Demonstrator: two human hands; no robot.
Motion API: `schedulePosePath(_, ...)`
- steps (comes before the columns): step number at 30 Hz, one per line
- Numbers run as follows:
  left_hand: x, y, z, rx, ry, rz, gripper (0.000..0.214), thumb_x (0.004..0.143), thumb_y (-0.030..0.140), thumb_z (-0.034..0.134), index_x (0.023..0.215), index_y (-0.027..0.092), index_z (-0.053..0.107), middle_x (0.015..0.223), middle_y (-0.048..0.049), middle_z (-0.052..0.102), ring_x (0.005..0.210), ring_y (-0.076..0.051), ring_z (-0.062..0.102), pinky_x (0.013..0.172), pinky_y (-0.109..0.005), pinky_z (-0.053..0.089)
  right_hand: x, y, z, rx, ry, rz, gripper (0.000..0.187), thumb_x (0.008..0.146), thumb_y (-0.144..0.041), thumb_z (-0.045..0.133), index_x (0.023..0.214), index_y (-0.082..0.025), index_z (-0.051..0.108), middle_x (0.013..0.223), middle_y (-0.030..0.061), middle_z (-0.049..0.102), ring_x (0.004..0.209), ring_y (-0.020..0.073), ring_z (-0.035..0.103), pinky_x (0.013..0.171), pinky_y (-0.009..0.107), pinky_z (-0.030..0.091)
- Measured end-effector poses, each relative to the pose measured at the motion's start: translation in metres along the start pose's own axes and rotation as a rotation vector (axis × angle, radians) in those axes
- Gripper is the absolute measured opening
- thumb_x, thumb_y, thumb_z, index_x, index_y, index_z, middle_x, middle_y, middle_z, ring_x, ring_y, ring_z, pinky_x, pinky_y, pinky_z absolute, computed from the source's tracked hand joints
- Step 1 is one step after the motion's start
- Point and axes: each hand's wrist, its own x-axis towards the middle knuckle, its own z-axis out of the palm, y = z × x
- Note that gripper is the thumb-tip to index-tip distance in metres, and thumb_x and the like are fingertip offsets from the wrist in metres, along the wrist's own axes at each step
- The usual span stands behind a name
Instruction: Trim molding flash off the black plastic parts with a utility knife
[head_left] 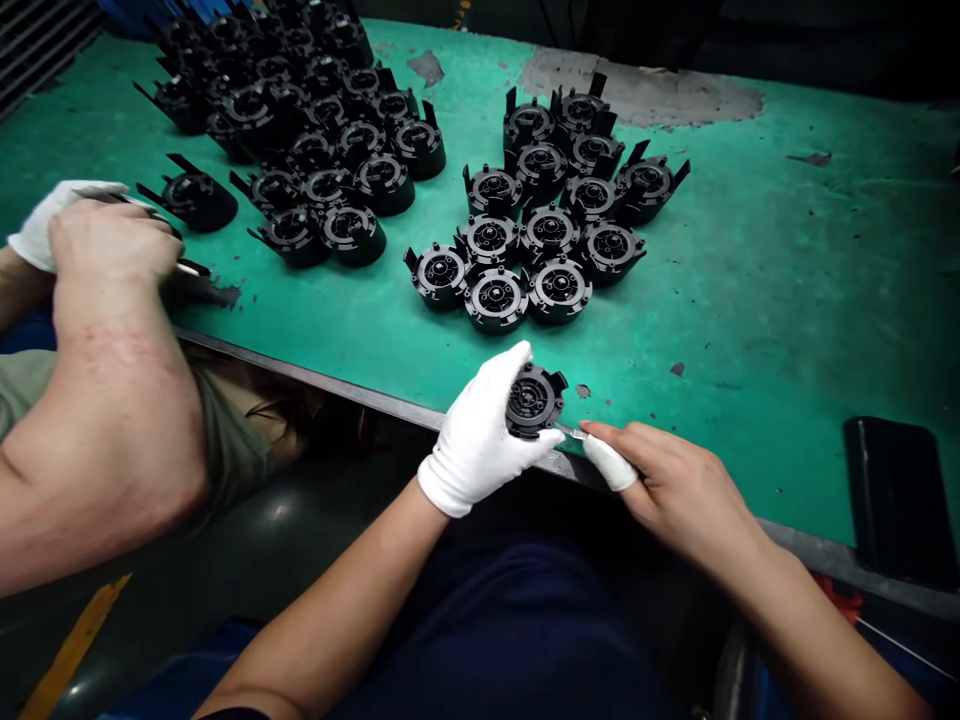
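Note:
My left hand [484, 430], in a white glove, is closed around a round black plastic housing [534, 396] at the table's front edge. Its ringed inner face is turned up, and short tabs stick out from its rim. My right hand [667, 465] is bare except for a white cover on the thumb. Between that thumb and the forefinger I pinch a small thin metal blade [574, 433], mostly hidden by my fingers. Its tip points at the lower right rim of the housing; whether it touches I cannot tell.
Several similar black housings [496, 296] stand grouped beyond my hands on the green table [750, 300], and a larger cluster [322, 185] sits at the back left. A co-worker's arm and hands [112, 240] work at the left. A black phone-like slab [900, 500] lies at the right edge.

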Motion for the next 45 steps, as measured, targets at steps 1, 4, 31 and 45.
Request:
schedulePosePath(1,0.0,0.0,0.0,0.002,-0.004,-0.002,0.096,0.079,0.047,0.081,0.155,0.022,0.029,0.15,-0.0159,0.049,0.14,-0.032,0.05,0.118,-0.049,0.044,0.0,0.0,0.0,-0.011,0.001,-0.003,0.04,0.106,-0.042,0.042,0.132,-0.028,0.068,0.084,0.0033,0.067,0.079,0.0191,0.065,0.069,0.031,0.044)
schedulePosePath(4,0.0,0.0,0.0,0.006,-0.011,-0.005,0.095,0.079,0.048,0.08,0.155,0.023,0.029,0.15,-0.0156,0.05,0.139,-0.032,0.051,0.118,-0.05,0.045,0.0,-0.001,-0.001,-0.033,-0.001,-0.022,0.04,0.106,-0.042,0.041,0.132,-0.028,0.068,0.084,0.0037,0.068,0.078,0.019,0.065,0.068,0.031,0.043)
schedulePosePath(31,0.003,0.003,0.001,-0.001,0.014,-0.014,0.088,0.077,0.041,0.082,0.15,0.02,0.037,0.147,-0.0144,0.052,0.138,-0.031,0.052,0.119,-0.046,0.044,0.008,0.003,0.001,-0.234,0.079,-0.008,0.035,0.103,-0.035,0.047,0.13,-0.032,0.069,0.087,0.0022,0.07,0.082,0.0191,0.068,0.062,0.03,0.04)
schedulePosePath(45,-0.01,0.059,-0.038,-0.312,-0.285,-0.305,0.06,0.103,0.06,0.031,0.149,0.025,0.046,0.152,-0.0089,0.052,0.143,-0.027,0.049,0.123,-0.05,0.037,-0.029,-0.039,0.03,0.917,0.258,0.167,0.055,0.085,-0.05,0.074,0.132,-0.023,0.064,0.084,-0.0002,0.058,0.069,0.0144,0.052,0.068,0.028,0.049)
